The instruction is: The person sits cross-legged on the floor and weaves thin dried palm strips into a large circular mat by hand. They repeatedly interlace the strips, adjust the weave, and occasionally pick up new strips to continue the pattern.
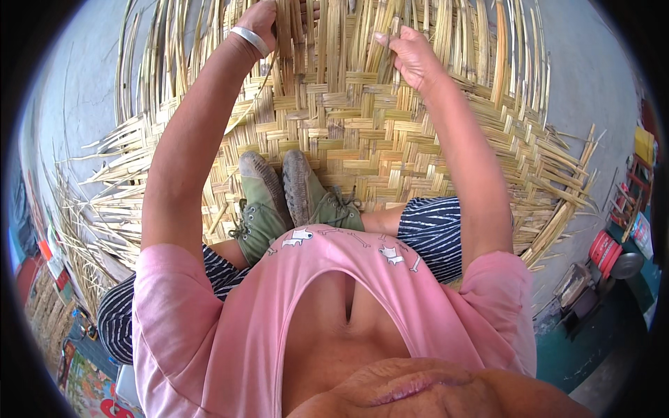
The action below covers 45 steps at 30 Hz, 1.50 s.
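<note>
A woven mat of flattened yellow-green reed strips (390, 143) spreads on the ground in front of me. Its middle is tightly plaited, while long unwoven strips (334, 42) run away from me to the top edge. My left hand (261, 19), with a pale bracelet at the wrist, is at the far left of these strips. Its fingers are partly cut off by the view's edge and curl at a group of upright strips. My right hand (412, 57) is closed on a narrow reed strip (395, 31) at the far side of the weave, thumb pointing left.
My green lace-up shoes (268, 198) rest on the near part of the mat. Loose strip ends (104, 188) jut out on both sides over the grey floor (585, 70). At the right stand red stacked items (605, 254) and a dark green surface (578, 355).
</note>
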Each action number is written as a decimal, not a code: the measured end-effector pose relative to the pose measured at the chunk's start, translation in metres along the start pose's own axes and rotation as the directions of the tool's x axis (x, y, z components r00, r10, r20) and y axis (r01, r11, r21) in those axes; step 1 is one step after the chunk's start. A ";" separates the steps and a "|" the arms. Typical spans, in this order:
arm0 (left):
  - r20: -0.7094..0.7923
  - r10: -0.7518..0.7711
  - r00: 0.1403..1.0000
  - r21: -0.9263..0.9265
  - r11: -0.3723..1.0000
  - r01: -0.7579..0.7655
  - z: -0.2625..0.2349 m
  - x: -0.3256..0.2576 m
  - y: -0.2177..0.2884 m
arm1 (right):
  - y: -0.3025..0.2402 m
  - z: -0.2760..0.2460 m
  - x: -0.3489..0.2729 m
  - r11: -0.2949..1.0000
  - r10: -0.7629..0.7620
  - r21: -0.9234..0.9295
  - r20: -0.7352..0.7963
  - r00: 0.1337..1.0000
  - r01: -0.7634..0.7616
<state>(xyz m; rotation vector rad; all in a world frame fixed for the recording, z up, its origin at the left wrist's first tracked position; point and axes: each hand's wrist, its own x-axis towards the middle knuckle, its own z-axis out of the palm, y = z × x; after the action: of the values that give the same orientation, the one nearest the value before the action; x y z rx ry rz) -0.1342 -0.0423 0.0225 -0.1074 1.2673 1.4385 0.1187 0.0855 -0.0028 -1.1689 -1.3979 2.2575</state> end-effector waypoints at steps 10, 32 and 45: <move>0.134 0.038 0.990 0.113 0.992 -0.053 -0.011 0.012 0.001 | -0.018 -0.001 -0.013 0.986 -0.074 0.161 0.142 0.987 0.050; 0.216 0.131 0.968 -0.007 0.991 -0.132 0.013 -0.015 0.021 | -0.030 -0.026 0.024 0.954 0.046 0.260 0.358 0.932 -0.147; 0.373 0.158 0.914 0.025 0.983 -0.180 0.018 -0.039 0.043 | -0.043 -0.022 0.024 0.950 0.032 0.271 0.415 0.909 -0.157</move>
<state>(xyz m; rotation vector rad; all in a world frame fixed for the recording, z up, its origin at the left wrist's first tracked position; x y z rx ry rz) -0.1432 -0.0441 0.0826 0.3093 1.0223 1.4827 0.1106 0.1350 0.0164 -0.7085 -1.0742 2.7800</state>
